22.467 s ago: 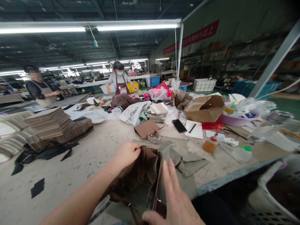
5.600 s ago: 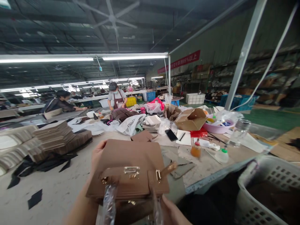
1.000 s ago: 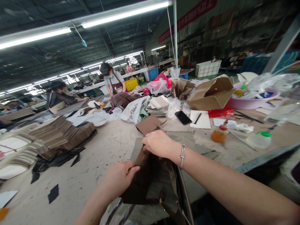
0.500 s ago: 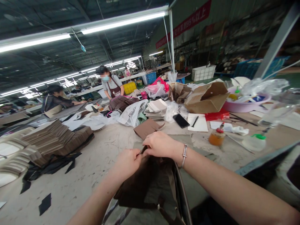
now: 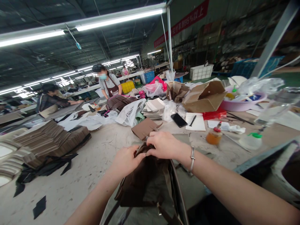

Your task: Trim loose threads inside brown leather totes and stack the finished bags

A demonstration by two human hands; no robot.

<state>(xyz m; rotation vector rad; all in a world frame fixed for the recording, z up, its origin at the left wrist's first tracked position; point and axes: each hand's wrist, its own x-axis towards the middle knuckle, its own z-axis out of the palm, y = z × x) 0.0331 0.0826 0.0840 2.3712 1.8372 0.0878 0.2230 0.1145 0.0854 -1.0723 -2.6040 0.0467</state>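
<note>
A dark brown handbag (image 5: 140, 187) with long straps and a small metal fitting lies in front of me, its far edge gathered up. My left hand (image 5: 128, 158) pinches the folded edge between thumb and fingers. Close beside it, my right hand (image 5: 161, 146), with a silver bracelet on the wrist, grips the same edge. The fingers partly hide the fold between them. Just beyond my hands lies a flat brown leather piece (image 5: 143, 128).
Stacked brown panels (image 5: 44, 140) and black scraps (image 5: 44, 168) lie left. Ahead are a phone (image 5: 178, 120), a notepad (image 5: 199, 122) and plastic bags. To the right stand an amber glue bottle (image 5: 213, 136) and a pink basin (image 5: 243, 104). Two people work across the table.
My hands have spread slightly apart along the bag's edge, and the left fingers have opened out from a tighter fist. The whole view has shifted a little.
</note>
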